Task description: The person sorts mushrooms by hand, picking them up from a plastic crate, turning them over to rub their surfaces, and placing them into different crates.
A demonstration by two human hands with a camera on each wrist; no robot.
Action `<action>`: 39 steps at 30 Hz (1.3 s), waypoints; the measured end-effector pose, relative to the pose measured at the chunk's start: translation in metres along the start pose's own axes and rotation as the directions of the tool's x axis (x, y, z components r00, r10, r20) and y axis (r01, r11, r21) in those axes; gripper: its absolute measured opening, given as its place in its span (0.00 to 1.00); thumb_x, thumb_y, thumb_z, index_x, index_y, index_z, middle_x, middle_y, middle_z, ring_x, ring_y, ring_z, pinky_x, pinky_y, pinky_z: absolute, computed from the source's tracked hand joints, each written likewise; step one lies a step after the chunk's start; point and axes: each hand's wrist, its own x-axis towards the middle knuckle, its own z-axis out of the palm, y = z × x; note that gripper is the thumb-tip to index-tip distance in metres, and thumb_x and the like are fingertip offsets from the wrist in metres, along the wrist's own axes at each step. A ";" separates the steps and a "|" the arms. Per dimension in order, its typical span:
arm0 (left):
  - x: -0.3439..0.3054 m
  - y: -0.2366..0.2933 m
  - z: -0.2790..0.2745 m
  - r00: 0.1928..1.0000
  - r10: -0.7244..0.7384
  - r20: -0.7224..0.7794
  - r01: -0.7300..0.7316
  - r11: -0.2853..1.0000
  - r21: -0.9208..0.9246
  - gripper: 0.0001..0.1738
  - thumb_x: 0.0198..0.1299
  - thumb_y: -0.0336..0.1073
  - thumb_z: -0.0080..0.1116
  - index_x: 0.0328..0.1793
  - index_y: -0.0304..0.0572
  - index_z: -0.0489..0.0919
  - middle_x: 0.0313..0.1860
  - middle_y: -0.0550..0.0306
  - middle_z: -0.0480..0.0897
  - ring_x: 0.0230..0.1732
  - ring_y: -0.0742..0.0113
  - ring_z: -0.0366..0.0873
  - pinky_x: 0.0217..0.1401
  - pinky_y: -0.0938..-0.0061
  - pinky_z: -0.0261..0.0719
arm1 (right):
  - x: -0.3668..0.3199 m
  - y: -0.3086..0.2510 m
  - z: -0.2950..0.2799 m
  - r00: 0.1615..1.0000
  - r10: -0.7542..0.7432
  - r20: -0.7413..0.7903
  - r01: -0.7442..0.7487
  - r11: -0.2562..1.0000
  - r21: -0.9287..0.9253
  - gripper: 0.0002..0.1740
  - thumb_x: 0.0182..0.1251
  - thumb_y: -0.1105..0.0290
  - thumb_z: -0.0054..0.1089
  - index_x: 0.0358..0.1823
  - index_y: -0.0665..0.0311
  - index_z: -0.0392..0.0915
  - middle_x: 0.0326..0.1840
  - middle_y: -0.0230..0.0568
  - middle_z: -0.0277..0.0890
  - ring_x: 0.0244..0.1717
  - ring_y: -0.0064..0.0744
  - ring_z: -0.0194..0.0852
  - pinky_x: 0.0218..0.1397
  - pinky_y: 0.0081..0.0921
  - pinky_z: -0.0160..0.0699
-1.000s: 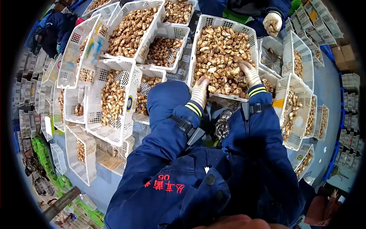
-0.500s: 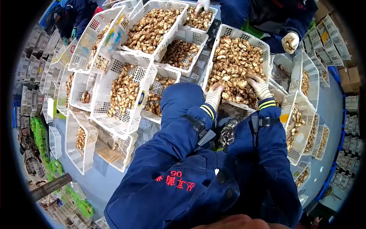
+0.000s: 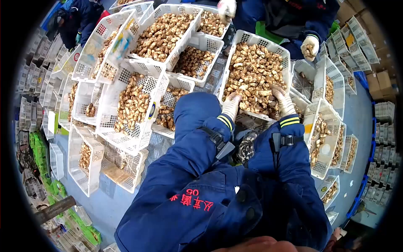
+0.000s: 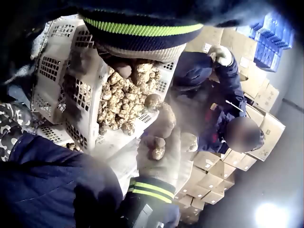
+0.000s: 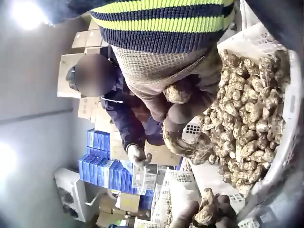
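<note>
A white perforated crate full of brown-and-cream mushrooms lies in front of the person. At its near left corner, the gloved left hand pinches a mushroom, seen in the right wrist view. By the near right corner is the gloved right hand, its fingers curled round mushrooms; a curved one shows at its fingertips. Both hands are above the pile's near edge, apart from each other. In the left wrist view, the cuff hides most of the left hand.
More mushroom crates stand close on the left, others on the right. Across the crate sits another person, one gloved hand holding mushrooms. The wearer's raised knee is beside the crate's near left corner.
The head view has shifted. The right hand has drawn back towards the crate's near right edge, while the left stays by its corner. Another gloved hand has come into view at the top and lifted off a crate.
</note>
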 end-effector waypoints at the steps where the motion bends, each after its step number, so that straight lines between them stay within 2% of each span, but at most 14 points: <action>1: -0.006 0.006 0.002 1.000 -0.015 -0.003 0.015 1.000 -0.011 0.26 0.61 0.43 0.56 0.64 0.44 0.70 0.52 0.57 0.77 0.44 0.68 0.74 0.33 0.75 0.75 | -0.001 0.002 -0.002 1.000 0.018 0.011 -0.018 1.000 0.002 0.18 0.66 0.64 0.58 0.54 0.63 0.76 0.42 0.31 0.78 0.33 0.22 0.76 0.28 0.17 0.72; 9: 0.007 -0.012 -0.007 0.996 0.070 0.060 -0.076 0.991 0.106 0.25 0.62 0.42 0.56 0.64 0.44 0.70 0.38 0.62 0.76 0.31 0.74 0.72 0.24 0.78 0.71 | -0.019 0.008 -0.003 0.999 0.035 -0.017 -0.035 0.999 0.005 0.21 0.66 0.60 0.57 0.56 0.62 0.75 0.44 0.34 0.78 0.36 0.23 0.78 0.29 0.17 0.71; 12: 0.007 -0.010 -0.008 0.997 0.057 0.055 -0.062 0.993 0.100 0.25 0.61 0.44 0.56 0.63 0.45 0.70 0.37 0.62 0.75 0.29 0.74 0.70 0.22 0.78 0.70 | -0.025 0.014 0.003 0.999 0.002 -0.046 -0.022 0.901 -0.432 0.19 0.66 0.61 0.56 0.54 0.61 0.76 0.42 0.37 0.79 0.38 0.27 0.79 0.31 0.21 0.74; 13: 0.009 -0.012 -0.010 0.997 0.060 0.043 -0.064 0.992 0.105 0.25 0.61 0.45 0.56 0.63 0.45 0.70 0.38 0.62 0.75 0.30 0.74 0.70 0.24 0.78 0.70 | -0.014 0.032 -0.004 0.991 -0.134 0.002 0.128 0.937 -0.324 0.18 0.66 0.62 0.56 0.54 0.61 0.76 0.43 0.36 0.79 0.37 0.27 0.78 0.31 0.21 0.74; 15: 0.007 -0.011 -0.011 0.999 0.034 0.041 -0.038 0.992 0.118 0.26 0.60 0.45 0.57 0.63 0.47 0.71 0.41 0.61 0.75 0.35 0.71 0.72 0.27 0.76 0.73 | -0.024 0.022 -0.002 0.994 0.095 -0.048 -0.097 0.994 -0.050 0.18 0.65 0.62 0.56 0.54 0.61 0.76 0.45 0.34 0.78 0.37 0.26 0.77 0.31 0.20 0.74; 17: -0.001 -0.003 -0.010 0.998 0.021 0.056 -0.027 0.992 0.124 0.26 0.59 0.45 0.58 0.63 0.48 0.71 0.43 0.60 0.75 0.38 0.70 0.72 0.28 0.75 0.74 | -0.030 0.023 0.001 1.000 0.025 -0.017 -0.025 1.000 0.002 0.19 0.66 0.63 0.55 0.56 0.63 0.74 0.46 0.36 0.78 0.38 0.28 0.78 0.32 0.22 0.75; 20: 0.015 -0.017 -0.014 0.998 0.034 0.046 -0.039 0.992 0.120 0.26 0.58 0.45 0.58 0.63 0.48 0.71 0.43 0.60 0.75 0.37 0.70 0.73 0.29 0.75 0.75 | -0.037 0.036 0.007 0.999 0.039 0.023 -0.027 0.926 -0.376 0.19 0.66 0.64 0.56 0.55 0.64 0.75 0.44 0.41 0.79 0.42 0.32 0.80 0.38 0.24 0.80; 21: 0.021 -0.023 -0.016 0.998 0.049 0.042 -0.054 0.990 0.131 0.26 0.59 0.45 0.58 0.63 0.48 0.71 0.43 0.60 0.76 0.37 0.70 0.73 0.29 0.75 0.75 | -0.026 0.056 -0.011 0.959 -0.184 0.217 0.285 0.600 -0.747 0.18 0.66 0.65 0.56 0.55 0.65 0.75 0.43 0.44 0.80 0.40 0.31 0.80 0.37 0.22 0.80; 23: 0.033 -0.033 -0.019 0.997 0.070 0.044 -0.076 0.988 0.135 0.25 0.59 0.44 0.58 0.62 0.49 0.71 0.42 0.61 0.76 0.37 0.70 0.73 0.29 0.75 0.75 | -0.022 0.078 -0.013 0.999 -0.024 0.035 0.036 0.912 -0.409 0.17 0.67 0.65 0.56 0.54 0.66 0.76 0.41 0.43 0.80 0.39 0.29 0.80 0.35 0.19 0.79; 27: 0.013 -0.019 -0.016 0.999 0.029 0.045 -0.034 0.993 0.110 0.24 0.60 0.44 0.57 0.62 0.48 0.71 0.42 0.61 0.76 0.37 0.70 0.73 0.30 0.74 0.75 | -0.054 0.016 0.023 0.986 -0.121 -0.117 0.087 0.961 -0.261 0.15 0.68 0.69 0.54 0.54 0.65 0.75 0.42 0.41 0.80 0.40 0.25 0.79 0.31 0.18 0.77; 29: 0.014 -0.017 -0.015 0.999 0.021 0.029 -0.024 0.995 0.093 0.24 0.61 0.44 0.56 0.62 0.50 0.71 0.45 0.61 0.75 0.39 0.70 0.73 0.31 0.74 0.76 | -0.059 0.024 0.028 0.962 -0.259 0.090 0.270 0.834 -0.481 0.16 0.67 0.68 0.54 0.54 0.65 0.76 0.46 0.44 0.80 0.40 0.28 0.79 0.36 0.20 0.79; 31: 0.019 -0.022 -0.016 0.999 0.025 0.022 -0.028 0.994 0.105 0.24 0.61 0.44 0.56 0.62 0.50 0.71 0.45 0.61 0.75 0.38 0.69 0.72 0.31 0.74 0.75 | -0.064 0.031 0.020 0.955 -0.161 0.249 0.296 0.445 -0.845 0.18 0.62 0.69 0.57 0.53 0.66 0.76 0.46 0.44 0.81 0.43 0.27 0.79 0.45 0.22 0.78; 34: 0.022 -0.022 -0.019 0.996 0.079 0.049 -0.087 0.973 0.213 0.24 0.61 0.47 0.55 0.62 0.48 0.71 0.38 0.61 0.75 0.32 0.71 0.71 0.30 0.75 0.72 | -0.066 0.026 0.027 0.997 -0.032 0.072 0.042 0.989 -0.141 0.19 0.65 0.70 0.56 0.58 0.64 0.73 0.46 0.43 0.79 0.41 0.26 0.79 0.41 0.21 0.78; 39: 0.023 -0.025 -0.018 0.995 0.082 0.052 -0.089 0.984 0.154 0.25 0.61 0.46 0.55 0.63 0.48 0.71 0.38 0.63 0.75 0.28 0.72 0.69 0.28 0.75 0.71 | -0.070 0.040 0.013 0.955 -0.221 0.196 0.286 0.523 -0.803 0.22 0.58 0.67 0.60 0.55 0.61 0.75 0.50 0.47 0.79 0.49 0.42 0.79 0.56 0.29 0.74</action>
